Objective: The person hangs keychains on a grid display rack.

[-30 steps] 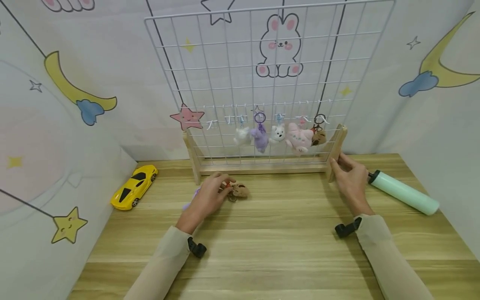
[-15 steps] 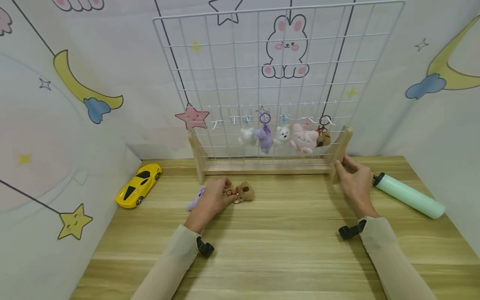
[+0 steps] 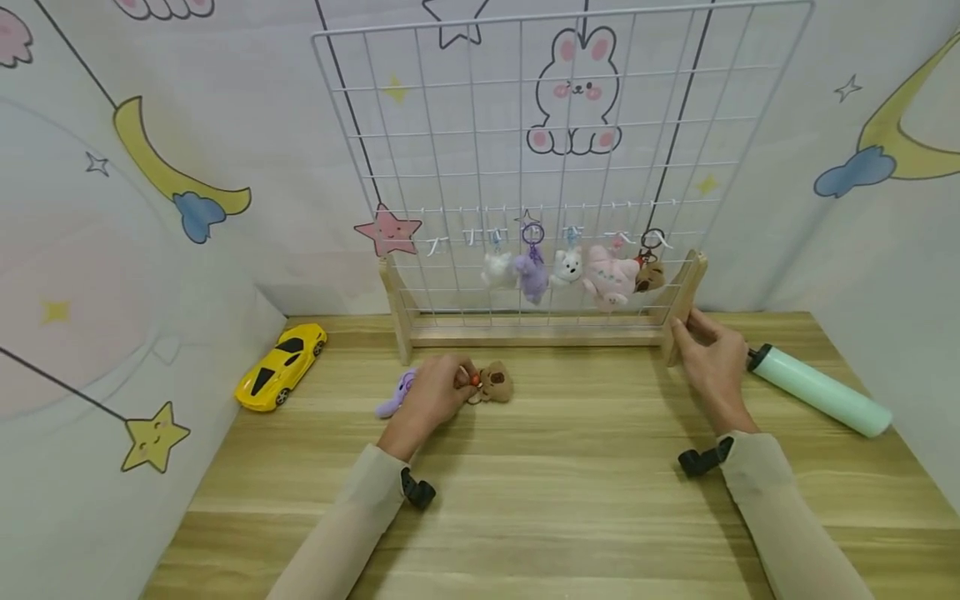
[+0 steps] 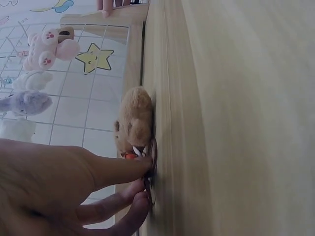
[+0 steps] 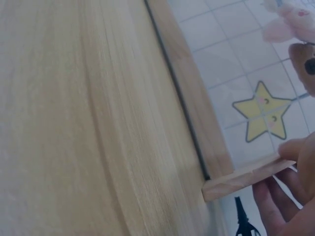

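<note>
A brown plush keychain lies on the table; my left hand pinches its ring and clasp end. In the left wrist view the thumb and fingers meet at the dark ring beside the brown plush. Partly behind that hand lies a purple plush. My right hand grips the right wooden foot of the wire grid rack; the right wrist view shows thumb and fingers on either side of that wooden piece.
Several plush keychains hang from the grid's hooks, among them a purple one and a pink one. A yellow toy car stands at the left. A mint-green cylinder lies right of my right hand.
The left hand has shifted slightly right, and the brown plush has turned and moved a little right. More of the purple plush shows. The right hand stays on the rack's foot.
</note>
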A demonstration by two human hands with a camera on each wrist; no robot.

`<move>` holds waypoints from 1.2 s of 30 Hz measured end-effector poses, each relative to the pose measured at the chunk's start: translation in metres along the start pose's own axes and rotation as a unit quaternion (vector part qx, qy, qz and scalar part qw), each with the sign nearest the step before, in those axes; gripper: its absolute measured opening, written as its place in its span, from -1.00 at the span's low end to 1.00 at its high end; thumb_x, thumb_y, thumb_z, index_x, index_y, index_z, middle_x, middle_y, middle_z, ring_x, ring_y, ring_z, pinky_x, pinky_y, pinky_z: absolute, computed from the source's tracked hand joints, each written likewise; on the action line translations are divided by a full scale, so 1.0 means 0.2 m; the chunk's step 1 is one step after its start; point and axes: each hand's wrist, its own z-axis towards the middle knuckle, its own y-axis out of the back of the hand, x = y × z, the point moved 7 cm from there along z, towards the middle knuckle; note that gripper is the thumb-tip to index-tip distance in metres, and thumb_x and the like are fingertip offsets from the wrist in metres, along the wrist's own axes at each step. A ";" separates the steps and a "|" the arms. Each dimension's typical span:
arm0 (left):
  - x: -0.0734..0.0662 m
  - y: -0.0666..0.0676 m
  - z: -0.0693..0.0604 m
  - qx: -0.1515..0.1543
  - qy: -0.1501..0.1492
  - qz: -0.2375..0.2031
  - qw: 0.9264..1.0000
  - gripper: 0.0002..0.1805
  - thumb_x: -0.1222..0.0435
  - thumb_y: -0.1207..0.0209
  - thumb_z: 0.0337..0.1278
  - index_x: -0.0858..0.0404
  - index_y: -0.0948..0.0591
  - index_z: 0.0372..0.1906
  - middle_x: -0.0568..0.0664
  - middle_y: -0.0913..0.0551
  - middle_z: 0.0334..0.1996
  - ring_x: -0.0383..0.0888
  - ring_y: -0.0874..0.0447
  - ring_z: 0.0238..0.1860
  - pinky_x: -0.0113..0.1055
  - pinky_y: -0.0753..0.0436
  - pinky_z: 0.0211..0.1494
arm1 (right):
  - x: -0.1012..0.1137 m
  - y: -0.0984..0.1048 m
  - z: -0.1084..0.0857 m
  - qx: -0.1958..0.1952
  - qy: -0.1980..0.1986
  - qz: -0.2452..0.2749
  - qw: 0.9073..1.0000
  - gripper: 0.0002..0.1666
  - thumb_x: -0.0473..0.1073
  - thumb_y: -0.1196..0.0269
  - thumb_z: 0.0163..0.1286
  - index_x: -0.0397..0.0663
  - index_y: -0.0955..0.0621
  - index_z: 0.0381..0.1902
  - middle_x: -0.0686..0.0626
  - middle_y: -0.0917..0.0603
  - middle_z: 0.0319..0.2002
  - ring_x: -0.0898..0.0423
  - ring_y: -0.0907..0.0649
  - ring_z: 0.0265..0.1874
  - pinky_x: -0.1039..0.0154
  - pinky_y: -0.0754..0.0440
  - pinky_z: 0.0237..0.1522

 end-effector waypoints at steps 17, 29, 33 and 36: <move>0.00 0.01 -0.03 0.059 0.028 0.026 0.997 -0.68 0.35 -0.51 0.28 0.37 -0.73 0.05 0.04 -0.80 -0.31 -0.07 -0.77 -0.24 -0.14 -0.79 -0.07 | 0.00 -0.03 0.00 0.010 -0.006 0.007 1.000 -0.42 0.15 -0.39 0.53 0.07 -0.69 0.38 -0.12 -0.81 0.20 -0.04 -0.78 0.22 0.56 -0.65 0.12; -0.06 -0.02 -0.04 0.066 -0.023 0.087 0.994 -0.91 0.49 -0.22 0.28 0.29 -0.55 -0.22 0.05 -0.58 -0.41 -0.04 -0.52 -0.37 -0.10 -0.57 -0.29 | 0.01 -0.02 -0.01 0.004 -0.002 -0.006 1.000 -0.42 0.18 -0.38 0.53 0.12 -0.68 0.40 -0.10 -0.81 0.20 0.02 -0.78 0.22 0.41 -0.68 0.21; -0.06 0.02 -0.01 0.049 -0.030 0.006 0.998 -0.79 0.53 -0.19 0.34 0.35 -0.60 0.02 0.08 -0.67 -0.37 -0.06 -0.59 -0.35 -0.18 -0.63 -0.26 | 0.01 -0.01 -0.01 -0.002 0.006 -0.002 1.000 -0.44 0.14 -0.39 0.53 0.09 -0.69 0.38 -0.11 -0.83 0.17 0.05 -0.79 0.16 0.56 -0.62 0.08; -0.06 0.07 0.02 0.026 -0.030 -0.062 0.997 -0.70 0.55 -0.20 0.39 0.36 -0.61 0.15 0.15 -0.77 -0.22 0.00 -0.78 -0.23 -0.18 -0.77 -0.15 | 0.01 0.00 -0.01 -0.004 0.005 -0.002 1.000 -0.45 0.13 -0.40 0.53 0.09 -0.70 0.37 -0.13 -0.83 0.17 0.02 -0.80 0.16 0.61 -0.59 0.02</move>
